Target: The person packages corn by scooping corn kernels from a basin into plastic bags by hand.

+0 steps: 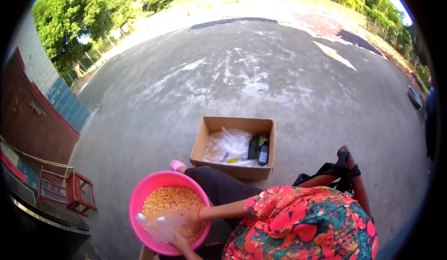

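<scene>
A pink basin (136, 197) holds loose yellow corn kernels (170, 197). Inside it, a clear plastic bottle (163, 225) lies tilted over the corn, blurred and partly see-through. My left hand (179, 242) comes in from the bottom of the basin, its fingers closed on the bottle's lower side. Wearing a red band at the wrist, my right hand (190, 217) reaches in from the right, close against the bottle's near end and over the kernels. Its fingertips are smeared, and whether it grips anything is not clear.
A cardboard box (233, 170) with clear plastic bags (228, 143) and dark items stands on the concrete ahead. To the left are a small red wooden chair (77, 192) and a brown door (35, 111). A wooden chair frame with black straps (342, 160) is at my right.
</scene>
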Available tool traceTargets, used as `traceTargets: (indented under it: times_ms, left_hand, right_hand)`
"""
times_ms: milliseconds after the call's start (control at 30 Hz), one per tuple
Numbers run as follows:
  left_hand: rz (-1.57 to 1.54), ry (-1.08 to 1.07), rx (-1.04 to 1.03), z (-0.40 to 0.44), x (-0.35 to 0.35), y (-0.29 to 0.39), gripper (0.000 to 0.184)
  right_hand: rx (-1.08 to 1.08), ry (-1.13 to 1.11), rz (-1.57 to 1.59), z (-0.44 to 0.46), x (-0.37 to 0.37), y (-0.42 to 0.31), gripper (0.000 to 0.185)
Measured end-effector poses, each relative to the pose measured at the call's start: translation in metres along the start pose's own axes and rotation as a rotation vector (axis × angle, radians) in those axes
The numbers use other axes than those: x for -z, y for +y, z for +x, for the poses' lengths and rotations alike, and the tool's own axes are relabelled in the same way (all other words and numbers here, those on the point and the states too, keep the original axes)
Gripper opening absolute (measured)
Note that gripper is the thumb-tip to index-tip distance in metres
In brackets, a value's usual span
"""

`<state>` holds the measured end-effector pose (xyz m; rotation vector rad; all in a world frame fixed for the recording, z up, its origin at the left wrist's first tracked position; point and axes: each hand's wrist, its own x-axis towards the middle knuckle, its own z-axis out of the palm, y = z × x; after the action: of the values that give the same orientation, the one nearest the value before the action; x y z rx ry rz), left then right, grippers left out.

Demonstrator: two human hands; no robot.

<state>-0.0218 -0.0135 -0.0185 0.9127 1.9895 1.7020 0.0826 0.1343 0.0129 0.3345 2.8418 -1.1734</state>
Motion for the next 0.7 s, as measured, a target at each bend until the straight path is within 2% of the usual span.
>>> traceTargets:
  times_ms: [33,100,133,200,267,300,367,400,467,600,633,667,700]
  left_hand:
    - [0.009,-0.002,0.002,-0.002,-0.002,-0.003,0.049]
    - [0.244,0.009,-0.168,-0.007,-0.003,-0.008,0.054]
    - [0.25,0.012,-0.162,-0.008,-0.005,0.001,0.054]
    - [0.124,-0.126,-0.196,-0.006,-0.01,0.035,0.057]
    - [0.425,-0.109,-0.423,-0.002,-0.005,0.032,0.064]
    - [0.437,-0.072,-0.408,-0.001,-0.007,0.028,0.064]
    - [0.224,0.044,-0.307,-0.004,-0.01,0.025,0.082]
    - [0.229,0.08,-0.297,-0.006,-0.01,0.033,0.082]
    - [0.501,0.092,-0.193,-0.008,-0.014,0.051,0.099]
    - [0.739,-0.005,-0.089,-0.002,-0.018,0.034,0.11]
    - [0.786,-0.049,-0.16,-0.001,-0.017,0.022,0.109]
    - [0.797,-0.055,-0.114,-0.003,-0.018,0.024,0.109]
    - [0.872,-0.153,-0.115,-0.003,-0.015,0.017,0.098]
  right_hand:
    - [0.027,-0.008,0.021,0.001,-0.004,-0.002,0.085]
    - [0.064,-0.012,0.048,0.003,-0.006,-0.003,0.079]
    - [0.076,-0.007,0.057,0.002,-0.008,-0.003,0.076]
    - [0.104,-0.005,0.078,0.001,-0.008,-0.005,0.07]
    - [0.143,0.0,0.088,0.001,-0.007,-0.008,0.064]
    - [0.164,0.004,0.087,0.001,-0.005,-0.01,0.061]
    - [0.204,0.017,0.092,0.001,-0.002,-0.012,0.055]
    - [0.226,0.031,0.093,0.002,0.0,-0.014,0.052]
    - [0.263,0.071,0.091,0.003,0.007,-0.015,0.047]
    - [0.372,0.159,0.052,0.007,0.02,-0.021,0.035]
    - [0.4,0.175,0.036,0.008,0.022,-0.023,0.032]
    - [0.426,0.193,0.02,0.009,0.024,-0.026,0.029]
    - [0.451,0.211,0.002,0.01,0.023,-0.029,0.027]
